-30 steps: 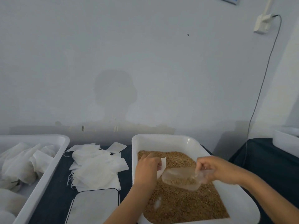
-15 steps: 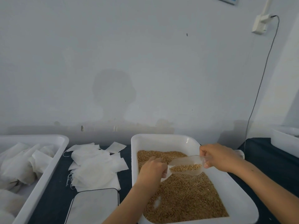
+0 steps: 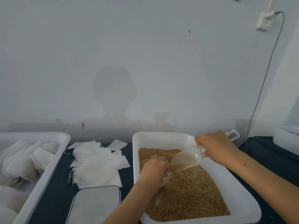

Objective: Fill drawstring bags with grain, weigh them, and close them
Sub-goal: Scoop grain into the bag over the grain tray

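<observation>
- Nearest you, a flat white rectangular scale with a dark rim (image 3: 95, 206) lies on the dark table (image 3: 53, 199), between the two trays.
- Your left hand (image 3: 154, 171) hovers over the brown grain (image 3: 191, 191), its grip curled around a small white drawstring bag (image 3: 166, 176) whose mouth faces up; most of the bag is hidden behind your fingers.
- Your right hand (image 3: 215, 147) has its grip closed around the handle of a clear plastic scoop (image 3: 188, 156), tilted with the lip down, just above the bag's mouth, and a little grain lying at the lip.
- The grain fills the large white plastic tray (image 3: 242, 196) beneath both hands.
- To the left, a loose pile of flat white empty bags (image 3: 97, 162) lies on the table with strings trailing.
- Farther left, a second white tray (image 3: 48, 168) holds bulging white bags (image 3: 21, 160).
- At the far right, part of another white container (image 3: 286, 139) shows.
- Behind, a grey wall (image 3: 145, 62) carries a white socket (image 3: 263, 20) with a thin cable (image 3: 265, 75) running down.
</observation>
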A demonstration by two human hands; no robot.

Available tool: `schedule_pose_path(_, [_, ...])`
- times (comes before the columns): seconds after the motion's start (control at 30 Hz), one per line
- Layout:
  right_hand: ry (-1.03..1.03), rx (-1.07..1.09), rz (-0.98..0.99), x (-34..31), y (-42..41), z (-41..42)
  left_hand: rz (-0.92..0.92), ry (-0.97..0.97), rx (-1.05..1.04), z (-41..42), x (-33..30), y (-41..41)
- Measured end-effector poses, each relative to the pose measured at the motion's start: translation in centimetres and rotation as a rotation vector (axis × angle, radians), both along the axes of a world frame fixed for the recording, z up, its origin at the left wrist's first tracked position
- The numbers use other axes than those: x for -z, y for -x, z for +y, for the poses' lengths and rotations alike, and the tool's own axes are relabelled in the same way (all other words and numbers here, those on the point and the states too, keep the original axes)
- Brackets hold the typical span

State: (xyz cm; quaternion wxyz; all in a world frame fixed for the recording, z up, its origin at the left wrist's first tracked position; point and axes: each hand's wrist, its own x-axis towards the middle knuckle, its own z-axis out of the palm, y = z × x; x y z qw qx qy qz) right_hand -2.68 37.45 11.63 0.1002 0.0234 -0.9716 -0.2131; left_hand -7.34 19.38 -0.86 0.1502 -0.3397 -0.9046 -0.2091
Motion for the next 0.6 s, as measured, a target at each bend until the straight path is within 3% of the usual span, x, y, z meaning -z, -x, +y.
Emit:
schedule_pose_path(0.17, [-0.042,-0.030,0.075,-0.1,-0.2,0.3,-0.021,-0.046,-0.019,0.1,0.4,0.5])
schedule_pose_path(0.3, [-0.028,0.017,0.088,-0.5,-0.8,1.4,-0.115,-0.224,-0.074,0.0,0.2,0.5])
schedule_pose_path(0.47, [0.003,0.117,-0.067,1.1,-1.9,1.7,-0.321,-0.555,-0.191,-0.8,-0.5,0.6])
schedule_pose_path(0.6, [0.082,0.077,-0.172,5.2,-1.7,0.7,-0.422,-0.624,-0.202,-1.1,-0.8,0.6])
